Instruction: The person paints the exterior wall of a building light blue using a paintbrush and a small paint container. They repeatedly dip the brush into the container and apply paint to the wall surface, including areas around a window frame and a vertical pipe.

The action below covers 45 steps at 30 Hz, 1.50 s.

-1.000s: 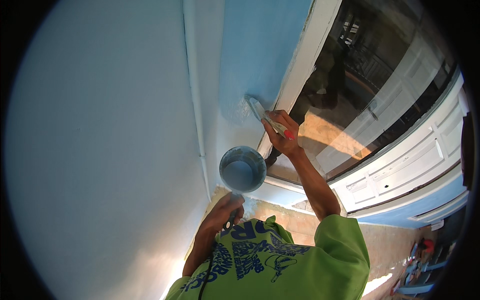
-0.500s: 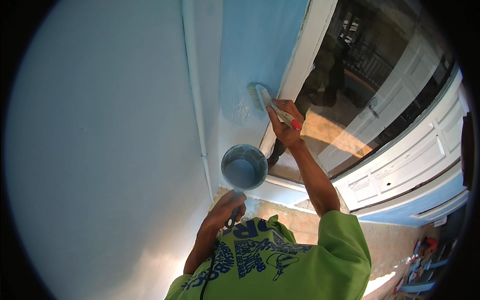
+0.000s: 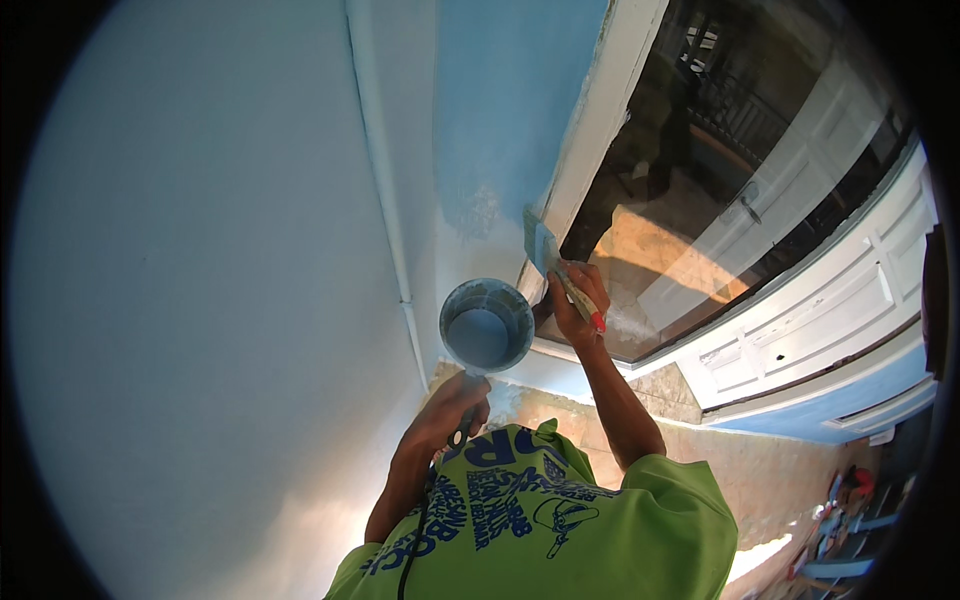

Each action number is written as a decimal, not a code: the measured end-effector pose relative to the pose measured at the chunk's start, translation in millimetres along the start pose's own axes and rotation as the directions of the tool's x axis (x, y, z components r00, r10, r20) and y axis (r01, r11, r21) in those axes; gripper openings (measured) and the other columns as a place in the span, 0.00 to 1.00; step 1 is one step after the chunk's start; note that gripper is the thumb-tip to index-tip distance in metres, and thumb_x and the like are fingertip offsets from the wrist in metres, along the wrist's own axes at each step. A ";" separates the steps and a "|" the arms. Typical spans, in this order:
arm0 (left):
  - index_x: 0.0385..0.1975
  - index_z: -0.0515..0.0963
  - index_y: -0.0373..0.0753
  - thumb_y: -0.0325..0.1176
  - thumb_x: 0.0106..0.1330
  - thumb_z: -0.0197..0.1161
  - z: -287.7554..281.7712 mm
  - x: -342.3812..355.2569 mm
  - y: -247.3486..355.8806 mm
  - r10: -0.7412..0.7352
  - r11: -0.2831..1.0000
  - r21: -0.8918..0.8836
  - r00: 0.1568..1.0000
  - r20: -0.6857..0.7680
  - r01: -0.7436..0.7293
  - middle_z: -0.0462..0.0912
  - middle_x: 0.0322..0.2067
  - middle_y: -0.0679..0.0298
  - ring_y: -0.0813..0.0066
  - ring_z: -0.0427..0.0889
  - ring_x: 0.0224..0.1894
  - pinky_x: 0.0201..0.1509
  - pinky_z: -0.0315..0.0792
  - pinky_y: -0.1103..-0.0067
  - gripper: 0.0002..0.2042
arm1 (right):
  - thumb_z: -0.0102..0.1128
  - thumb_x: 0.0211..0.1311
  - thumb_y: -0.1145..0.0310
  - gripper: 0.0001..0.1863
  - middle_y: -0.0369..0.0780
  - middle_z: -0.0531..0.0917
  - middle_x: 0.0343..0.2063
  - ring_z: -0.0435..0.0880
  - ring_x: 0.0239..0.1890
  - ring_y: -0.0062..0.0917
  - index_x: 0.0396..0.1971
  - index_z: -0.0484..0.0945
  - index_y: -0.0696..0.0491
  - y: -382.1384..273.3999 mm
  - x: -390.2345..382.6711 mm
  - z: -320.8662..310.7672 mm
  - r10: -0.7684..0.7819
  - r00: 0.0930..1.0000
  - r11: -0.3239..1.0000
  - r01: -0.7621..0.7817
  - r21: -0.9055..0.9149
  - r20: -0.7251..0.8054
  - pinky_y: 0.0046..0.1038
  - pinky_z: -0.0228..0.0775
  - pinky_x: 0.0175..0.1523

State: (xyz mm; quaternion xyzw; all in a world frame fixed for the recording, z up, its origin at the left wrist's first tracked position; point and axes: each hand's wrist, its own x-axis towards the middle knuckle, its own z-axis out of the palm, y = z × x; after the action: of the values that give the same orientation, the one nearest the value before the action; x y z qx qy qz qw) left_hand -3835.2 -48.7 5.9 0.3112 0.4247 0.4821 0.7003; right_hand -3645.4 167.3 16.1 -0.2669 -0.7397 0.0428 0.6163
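Note:
My left hand is closed round the handle of a dipper, a dark round pot with light blue paint inside. In my right hand is a wide paintbrush with a wooden handle and a red end. Its bristles, smeared blue, point up and left beside the white window frame; whether they touch the wall there I cannot tell. Darker wet blue paint covers the upper part of the narrow wall strip, ending in a patchy lower edge above the dipper.
A thin painted pipe runs down the corner beside the large pale wall on my left. Window glass fills the right side, with white panels below it. Tiled floor lies beneath; assorted items sit far right.
My right hand has drawn the paintbrush down and slightly right, away from the patchy paint edge toward the window frame. The dipper has barely moved.

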 end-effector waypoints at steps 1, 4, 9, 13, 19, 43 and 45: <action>0.46 0.73 0.38 0.38 0.78 0.57 -0.6 0.6 0.1 -0.006 1.000 0.006 1.000 -0.002 0.006 0.77 0.21 0.64 0.78 0.74 0.17 0.20 0.66 0.81 0.10 | 0.75 0.56 0.79 0.14 0.45 0.86 0.40 0.89 0.39 0.33 0.44 0.86 0.57 0.4 -3.4 2.1 0.022 1.000 1.000 -0.022 0.018 -0.016 0.31 0.81 0.43; 0.46 0.73 0.38 0.38 0.78 0.57 -2.4 2.1 0.0 -0.025 1.000 -0.004 1.000 0.012 0.025 0.77 0.21 0.64 0.78 0.74 0.17 0.20 0.66 0.81 0.10 | 0.75 0.56 0.79 0.14 0.45 0.86 0.39 0.88 0.38 0.33 0.44 0.86 0.58 4.2 -6.8 8.9 0.024 0.999 0.997 -0.021 0.071 -0.038 0.30 0.81 0.43; 0.46 0.73 0.38 0.39 0.78 0.57 -3.6 3.4 -3.4 -0.046 0.999 -0.006 0.999 -0.008 0.046 0.77 0.21 0.64 0.78 0.74 0.18 0.21 0.67 0.81 0.10 | 0.75 0.56 0.80 0.14 0.49 0.86 0.41 0.88 0.41 0.37 0.43 0.84 0.61 8.2 12.1 14.3 0.014 0.998 1.000 -0.013 0.015 -0.061 0.32 0.81 0.46; 0.45 0.72 0.37 0.39 0.78 0.57 -4.0 4.1 -3.0 -0.013 1.000 -0.009 0.999 0.031 0.013 0.77 0.21 0.64 0.78 0.74 0.18 0.21 0.67 0.80 0.11 | 0.74 0.57 0.80 0.14 0.49 0.86 0.41 0.88 0.41 0.37 0.43 0.83 0.61 -1.2 34.2 13.9 -0.033 0.993 0.999 0.031 -0.017 -0.115 0.33 0.81 0.46; 0.42 0.70 0.38 0.45 0.74 0.60 2.7 1.9 0.7 -0.008 1.000 0.028 1.000 -0.002 0.008 0.75 0.20 0.65 0.78 0.72 0.18 0.22 0.66 0.79 0.15 | 0.73 0.57 0.80 0.14 0.50 0.86 0.40 0.88 0.41 0.38 0.43 0.83 0.62 -16.3 69.4 10.0 -0.069 0.980 0.997 0.061 -0.049 -0.185 0.34 0.82 0.46; 0.45 0.72 0.38 0.40 0.77 0.58 -6.9 6.6 -4.3 -0.017 1.000 0.018 0.999 0.027 0.017 0.77 0.22 0.63 0.78 0.73 0.17 0.20 0.66 0.80 0.11 | 0.75 0.56 0.78 0.16 0.44 0.86 0.40 0.88 0.40 0.33 0.45 0.85 0.56 -17.0 67.7 3.7 -0.135 0.980 0.991 0.134 -0.022 -0.144 0.30 0.81 0.44; 0.45 0.73 0.38 0.40 0.77 0.58 -7.6 4.7 -5.8 -0.027 0.999 0.023 1.000 0.013 0.027 0.77 0.22 0.63 0.78 0.73 0.17 0.20 0.66 0.80 0.11 | 0.75 0.56 0.79 0.17 0.44 0.86 0.41 0.88 0.42 0.33 0.45 0.84 0.56 -33.6 85.0 0.2 -0.115 0.974 0.993 0.107 -0.053 -0.194 0.30 0.81 0.46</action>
State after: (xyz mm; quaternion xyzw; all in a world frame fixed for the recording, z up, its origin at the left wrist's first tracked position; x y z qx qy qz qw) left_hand -3838.8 -46.0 -3.7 0.3164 0.4296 0.4656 0.7060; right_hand -3665.4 176.7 104.8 -0.2410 -0.6897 -0.0337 0.6820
